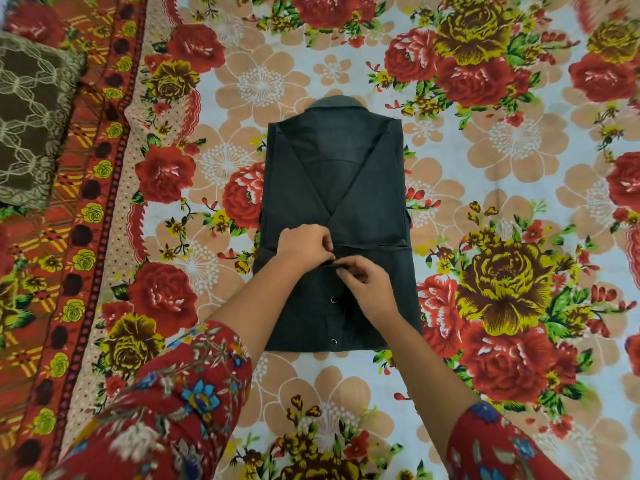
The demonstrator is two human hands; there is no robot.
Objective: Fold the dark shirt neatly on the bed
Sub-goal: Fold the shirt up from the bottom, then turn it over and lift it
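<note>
The dark shirt point(346, 174) lies flat in the middle of the bed, collar at the far end, both sides and sleeves folded inward into a long rectangle. Its near part shows the button strip with two snap buttons. My left hand point(304, 245) and my right hand point(363, 284) meet at the shirt's middle, fingers pinching a fold of the dark fabric along a crosswise crease. Both forearms reach in from the bottom, in red floral sleeves.
The bed carries a floral sheet point(502, 150) with red and yellow roses on a pale ground. A red patterned border point(86, 202) runs down the left. A brown patterned cushion point(31, 116) lies at the far left.
</note>
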